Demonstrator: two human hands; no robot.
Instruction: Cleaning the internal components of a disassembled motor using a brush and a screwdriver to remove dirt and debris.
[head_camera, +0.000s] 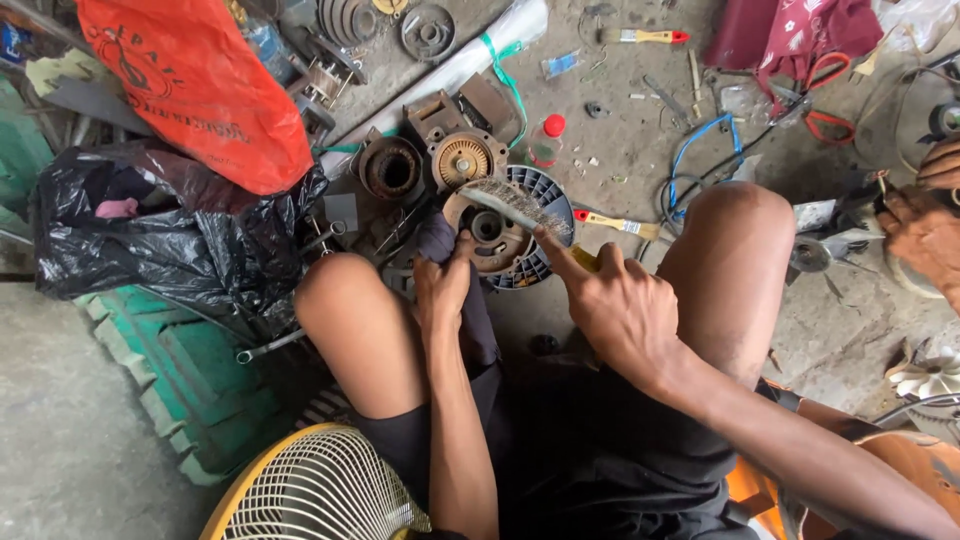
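Between the knees, on the floor, the left hand (443, 285) pinched a dark cloth (470, 310) against the motor housing (492, 235) (grime remained, I judged) while the right hand (615, 305) gripped a brush (520, 205) laid across it.

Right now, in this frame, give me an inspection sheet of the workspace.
Surface: concrete floor, dusty, parts spread across it.
Job's things: round motor housing on grey fan part; wire brush across it.
Clutter: orange bag, black bag, red-handled scissors, small paintbrushes, fan grille.
Grippers: left hand holds dark cloth at housing; right hand grips brush.
Cables: blue wire looped on floor.
Surroundings: another person's hands at right edge.
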